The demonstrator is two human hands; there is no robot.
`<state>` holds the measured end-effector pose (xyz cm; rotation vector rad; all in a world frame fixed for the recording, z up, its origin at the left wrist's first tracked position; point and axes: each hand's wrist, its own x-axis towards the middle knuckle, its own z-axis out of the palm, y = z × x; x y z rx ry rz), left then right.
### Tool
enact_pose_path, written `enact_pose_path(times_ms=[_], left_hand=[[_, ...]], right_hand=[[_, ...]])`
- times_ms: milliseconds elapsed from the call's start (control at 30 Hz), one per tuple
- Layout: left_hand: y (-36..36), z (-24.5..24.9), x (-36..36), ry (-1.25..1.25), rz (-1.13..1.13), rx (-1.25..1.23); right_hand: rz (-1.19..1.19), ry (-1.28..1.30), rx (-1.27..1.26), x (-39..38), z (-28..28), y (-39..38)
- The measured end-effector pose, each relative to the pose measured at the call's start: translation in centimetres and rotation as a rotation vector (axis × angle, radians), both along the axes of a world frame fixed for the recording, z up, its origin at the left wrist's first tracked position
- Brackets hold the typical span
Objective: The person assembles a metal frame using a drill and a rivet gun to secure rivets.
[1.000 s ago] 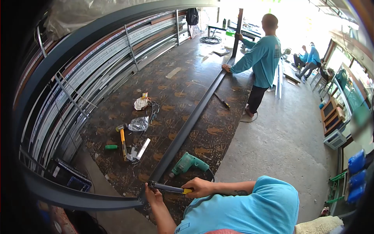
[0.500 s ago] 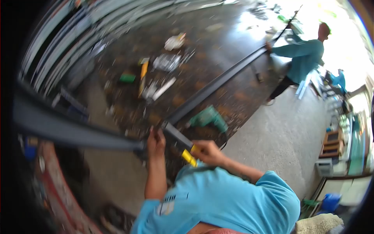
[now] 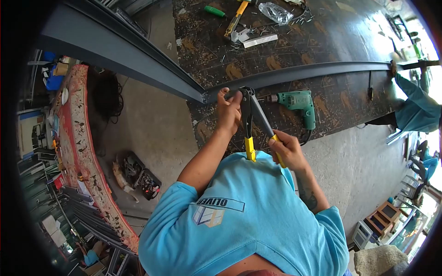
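Observation:
My right hand [image 3: 289, 151] is closed round the yellow grip of one arm of a long-handled hand riveter [image 3: 260, 112]. The other arm, also with a yellow grip, hangs free beside it, close to my shirt. At the tool's head, my left hand [image 3: 229, 110] has its thumb and fingers pressed round the nose end. That head is beside the corner where two dark grey metal profiles meet: a long one [image 3: 313, 76] lying across the table and another [image 3: 119, 50] running off to the upper left. The exact contact point is hidden by my fingers.
A green power drill [image 3: 297, 103] lies right of the riveter on the dark table [image 3: 331, 41]. Farther back are a yellow-handled hammer [image 3: 237, 18], a plastic bag [image 3: 276, 13] and scattered rivets. A co-worker [image 3: 419, 108] stands at the far end. On the floor lies a cat [image 3: 122, 177].
My view has swung round, so the table corner and profiles sit differently. The riveter's arms now stand farther apart, and my left hand has closed round its head.

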<state>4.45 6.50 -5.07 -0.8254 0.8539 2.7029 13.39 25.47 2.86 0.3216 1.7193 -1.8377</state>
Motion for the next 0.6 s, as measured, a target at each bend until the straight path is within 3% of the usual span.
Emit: enact_pose_path(times_ms=[33, 67, 133, 200, 300, 400, 433, 467, 533, 600], left_hand=[[0.4, 1.0, 0.6, 0.141, -0.093, -0.196], [0.3, 0.6, 0.8, 0.135, -0.096, -0.203], [-0.1, -0.7, 0.9, 0.356, -0.321, -0.345], [0.3, -0.5, 0.7, 0.337, -0.287, -0.354], [2.2, 0.9, 0.5, -0.036, 0.116, -0.280], [0.5, -1.0, 0.1, -0.189, 0.272, -0.416], [-0.8, -2.4, 0.1, -0.234, 0.292, -0.456], [-2.4, -3.7, 0.4, -0.153, 0.170, -0.358], [-2.5, -3.4, 0.6, -0.193, 0.243, -0.592], [-4.0, -3.7, 0.5, -0.165, 0.193, -0.587]], right_hand=[[0.042, -0.021, 0.026, -0.7, 0.2, 1.1], [0.038, -0.022, -0.015, -1.2, 0.0, 2.1], [0.084, -0.066, -0.032, -2.5, 0.7, 3.9], [0.116, -0.027, -0.031, -2.8, -0.3, 3.4], [-0.101, -0.001, -0.098, -2.5, -3.3, -1.8], [-0.161, -0.005, -0.195, -2.1, -7.0, -5.2], [-0.164, -0.038, -0.252, -2.2, -7.5, -5.8], [-0.165, -0.073, -0.310, -2.2, -8.0, -6.4], [-0.165, -0.089, -0.336, -2.0, -10.2, -7.5], [-0.183, -0.143, -0.368, -2.2, -11.1, -8.6]])
